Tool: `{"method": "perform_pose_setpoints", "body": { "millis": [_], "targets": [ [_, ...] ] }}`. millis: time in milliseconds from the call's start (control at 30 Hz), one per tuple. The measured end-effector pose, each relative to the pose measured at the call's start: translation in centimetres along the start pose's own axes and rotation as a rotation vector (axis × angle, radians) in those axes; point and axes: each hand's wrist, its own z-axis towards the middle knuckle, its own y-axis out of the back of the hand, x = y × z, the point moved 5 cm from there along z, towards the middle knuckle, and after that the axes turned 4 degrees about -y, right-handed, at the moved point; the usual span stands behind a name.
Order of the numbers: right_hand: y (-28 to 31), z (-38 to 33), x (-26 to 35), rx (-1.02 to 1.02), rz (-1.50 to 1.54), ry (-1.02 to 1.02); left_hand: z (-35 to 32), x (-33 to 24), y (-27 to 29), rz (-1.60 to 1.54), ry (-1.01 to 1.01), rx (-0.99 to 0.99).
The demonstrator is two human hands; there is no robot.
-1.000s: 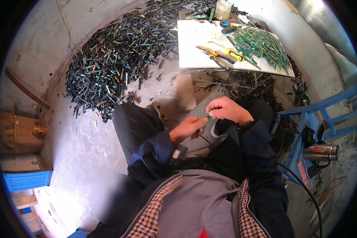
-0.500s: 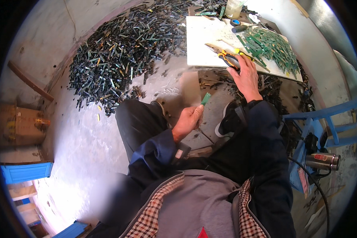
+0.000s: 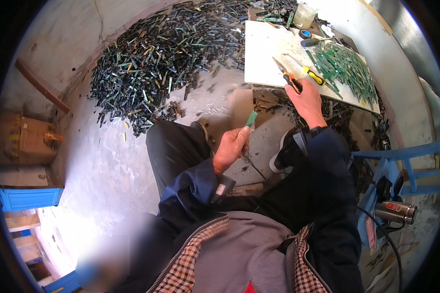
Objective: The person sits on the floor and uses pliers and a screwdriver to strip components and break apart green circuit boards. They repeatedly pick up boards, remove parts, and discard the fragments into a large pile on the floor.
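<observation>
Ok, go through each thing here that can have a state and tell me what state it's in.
Left hand: closed around a green strip, held upright.
Right hand: on the pliers, at the board's edge.
Pliers: lying on the board, jaws look shut.
Screwdriver: lying flat on the board.
Flask: on its side.
Cup: upright.

Harsh sunlight, fisheye-bent dark rim

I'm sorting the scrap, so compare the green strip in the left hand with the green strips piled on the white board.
The single green strip is gripped upright in the left hand, over the lap. The green strips on the white board lie flat, heaped and crossing, untouched. Both are slim, green and board-like.
</observation>
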Motion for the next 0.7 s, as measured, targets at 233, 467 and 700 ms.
{"method": "perform_pose_setpoints", "body": {
  "millis": [233, 467, 700],
  "targets": [
    [1.8, -9.2, 2.9, 0.688, 1.552, -0.32, 0.3, -0.2, -0.3, 0.008, -0.032, 0.002],
    [2.4, -15.6, 4.0, 0.807, 1.479, -0.331, 0.2, -0.2, -0.5, 0.026, -0.016, 0.009],
    [0.9, -15.4, 1.8, 0.711, 0.827, -0.409, 0.1, 0.3, -0.3, 0.054, -0.013, 0.001]
  ]
}}
